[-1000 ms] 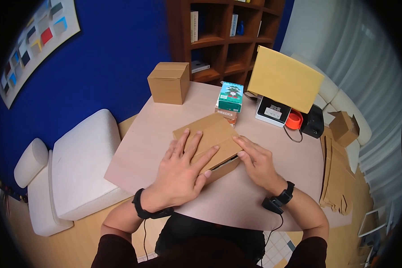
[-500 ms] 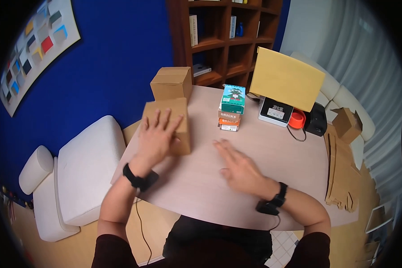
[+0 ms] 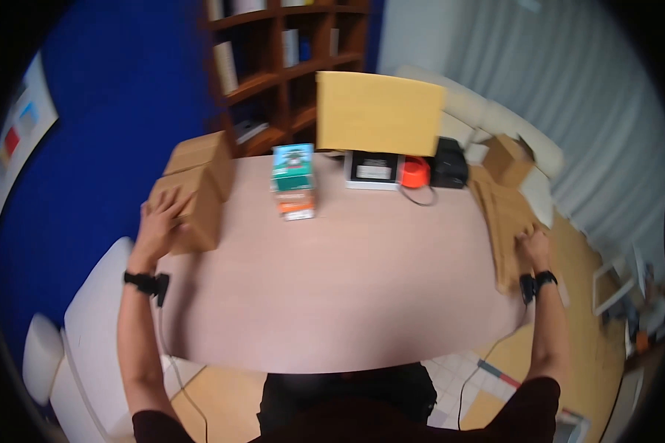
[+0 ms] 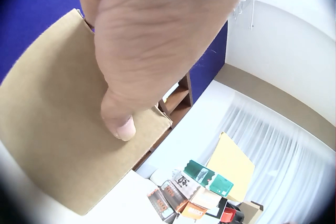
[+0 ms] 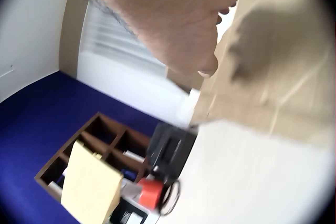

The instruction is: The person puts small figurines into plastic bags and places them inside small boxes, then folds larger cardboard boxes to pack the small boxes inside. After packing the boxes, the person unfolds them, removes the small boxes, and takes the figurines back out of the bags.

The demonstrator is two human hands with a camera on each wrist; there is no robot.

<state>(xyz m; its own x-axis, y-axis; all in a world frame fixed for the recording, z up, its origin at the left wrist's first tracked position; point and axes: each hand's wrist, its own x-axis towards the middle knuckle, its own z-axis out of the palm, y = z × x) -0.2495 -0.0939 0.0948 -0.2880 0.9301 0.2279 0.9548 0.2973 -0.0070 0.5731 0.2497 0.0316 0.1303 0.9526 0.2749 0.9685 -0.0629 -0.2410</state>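
On the left of the table, my left hand [image 3: 157, 225] rests on a closed cardboard box [image 3: 203, 221], fingers spread over its top. In the left wrist view the thumb [image 4: 125, 128] lies against one face of that box; the other fingers are mostly hidden. A second cardboard box [image 3: 196, 153] stands right behind it. Far to the right, my right hand [image 3: 536, 249] is over flattened cardboard [image 3: 504, 236], its fingers loosely bent. The right wrist view shows the hand's shadow falling on the cardboard sheet [image 5: 299, 61].
A stack of small brick-set boxes [image 3: 294, 177] stands at the back middle of the table [image 3: 347, 280]. Farther right are a yellow panel [image 3: 380, 111], a white-edged device [image 3: 373, 171], a red round object [image 3: 414, 173] and a black device [image 3: 448, 162]. An open carton [image 3: 508, 159] sits beyond the flattened cardboard.
The closed box has gone from the table's middle to the left, beside the other box, under my left hand. My right hand has left the box and reached right to the flattened cardboard.
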